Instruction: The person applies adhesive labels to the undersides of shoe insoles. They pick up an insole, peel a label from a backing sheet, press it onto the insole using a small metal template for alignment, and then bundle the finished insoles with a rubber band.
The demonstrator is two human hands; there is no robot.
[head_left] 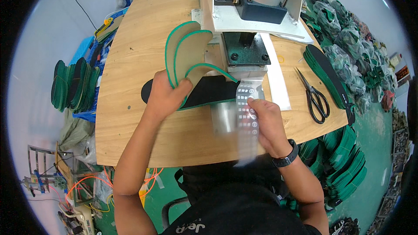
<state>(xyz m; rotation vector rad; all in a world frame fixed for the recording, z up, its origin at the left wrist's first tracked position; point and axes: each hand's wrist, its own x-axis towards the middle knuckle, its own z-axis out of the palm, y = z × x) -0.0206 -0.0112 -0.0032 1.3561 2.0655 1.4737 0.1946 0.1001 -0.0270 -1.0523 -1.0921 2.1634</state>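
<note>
Head view: your left hand grips fanned insoles above the table, likely light, springy, best held by the edges; your right hand pinches a clear strip, probably thin, slippery, before the press.

A pale wall lines the room between 9 and 11 o'clock, and another light wall stands at 2 o'clock, where a short bright streak of light shows. Green floor glints at 4 o'clock and reappears at 7, beside the dark curved edge of a chair. A broad light-wood table fills the centre, its grain visible toward 10 o'clock.
</note>
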